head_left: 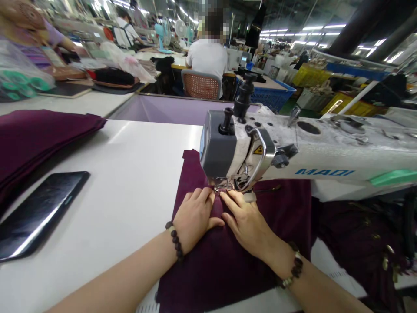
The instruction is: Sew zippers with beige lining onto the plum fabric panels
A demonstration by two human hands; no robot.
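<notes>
Dark maroon fabric point(208, 265) lies flat on the white table, partly under the head of a sewing machine point(234, 148). My left hand point(195, 215) presses down on the fabric just left of the presser foot point(216, 188), fingers stretched forward and thumb out to the right. On the other side my right hand point(247, 224) rests flat on the fabric, fingertips close to the foot and fingers spread. A zipper point(269, 189) shows on the fabric to the right of the needle area. The needle tip itself is too small to make out.
A maroon fabric stack point(39, 139) and a dark phone-like slab point(42, 213) lie at left on the table point(114, 208). More maroon pieces with metal fittings point(361, 239) hang at right. Ahead, a person point(208, 56) sits on a chair point(201, 84) beside a blue crate point(270, 93).
</notes>
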